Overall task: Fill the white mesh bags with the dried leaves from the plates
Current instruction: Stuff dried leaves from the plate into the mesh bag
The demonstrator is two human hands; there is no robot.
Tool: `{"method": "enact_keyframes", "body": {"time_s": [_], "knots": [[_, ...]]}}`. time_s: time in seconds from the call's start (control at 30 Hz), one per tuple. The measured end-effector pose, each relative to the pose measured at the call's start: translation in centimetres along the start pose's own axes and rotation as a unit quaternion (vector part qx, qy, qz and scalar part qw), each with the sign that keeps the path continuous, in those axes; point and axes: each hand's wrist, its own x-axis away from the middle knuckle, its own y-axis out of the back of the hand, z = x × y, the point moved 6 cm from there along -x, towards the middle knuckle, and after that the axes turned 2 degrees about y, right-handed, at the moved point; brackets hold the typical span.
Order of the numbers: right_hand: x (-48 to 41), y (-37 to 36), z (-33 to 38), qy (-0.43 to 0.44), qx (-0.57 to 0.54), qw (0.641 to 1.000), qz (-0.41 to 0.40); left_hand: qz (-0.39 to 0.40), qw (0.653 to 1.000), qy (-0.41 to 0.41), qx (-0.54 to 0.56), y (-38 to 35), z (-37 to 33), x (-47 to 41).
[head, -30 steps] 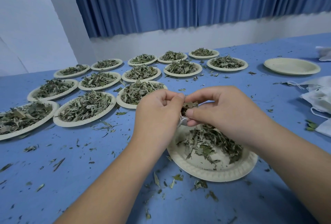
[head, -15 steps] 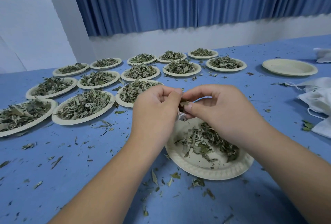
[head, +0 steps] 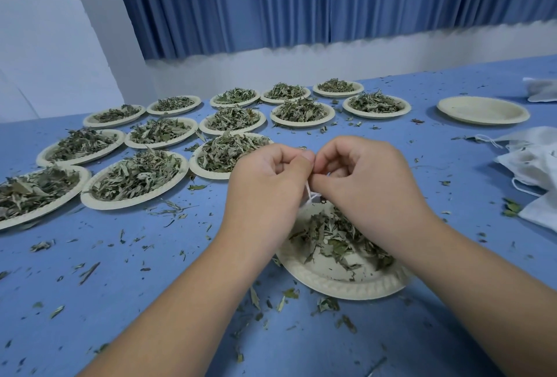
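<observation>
Head view: white mesh bag (head: 312,195) held over the near plate (head: 346,290).
Blue tabletop (head: 120,301) carries full plates (head: 90,198); above the half-emptied near plate my left hand (head: 265,192) and right hand (head: 364,183), curled tight, both pinch the bag's mostly hidden top, I reckon so stray dried leaves (head: 334,235) drop back.

We hold our left hand (head: 265,192) and right hand (head: 361,183) together above the near round cream paper plate (head: 346,287). The fingers are curled and pinch a thin white string (head: 311,194) between them. This plate carries dried green leaves (head: 334,235). On the blue table (head: 150,286), many leaf-filled paper plates (head: 135,177) stand at the left. One empty cream plate (head: 482,109) and loose white mesh bags (head: 533,162) lie at the right.
</observation>
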Motion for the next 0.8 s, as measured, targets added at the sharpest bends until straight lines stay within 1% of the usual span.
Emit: {"method": "enact_keyframes", "body": {"time_s": [0.2, 0.33, 0.37, 0.47, 0.53, 0.67, 0.8], "knots": [[-0.1, 0.8, 0.6, -0.025, -0.063, 0.995, 0.080, -0.036, 0.999, 0.014, 0.010, 1.1, 0.3, -0.5], [-0.5, 2.2, 0.1, -0.037, -0.031, 0.998, 0.037, -0.060, 0.998, 0.026, 0.017, 1.9, 0.5, -0.7], [-0.6, 2.4, -0.1, -0.041, -0.012, 0.998, 0.042, -0.065, 0.997, 0.029, 0.022, 2.1, 0.5, -0.7], [-0.4, 1.6, -0.7, -0.077, 0.047, 0.988, 0.121, -0.074, 0.996, 0.032, 0.036, 2.3, 0.6, -0.8], [-0.2, 0.9, -1.0, -0.097, 0.038, 0.984, 0.148, -0.075, 0.996, 0.034, 0.041, 2.3, 0.6, -0.8], [-0.3, 0.7, -1.0, -0.094, -0.033, 0.991, 0.087, -0.070, 0.996, 0.033, 0.040, 2.2, 0.6, -0.7], [-0.3, 0.5, -0.3, -0.056, -0.066, 0.994, 0.070, -0.063, 0.997, 0.023, 0.029, 2.0, 0.4, -0.5]]}}
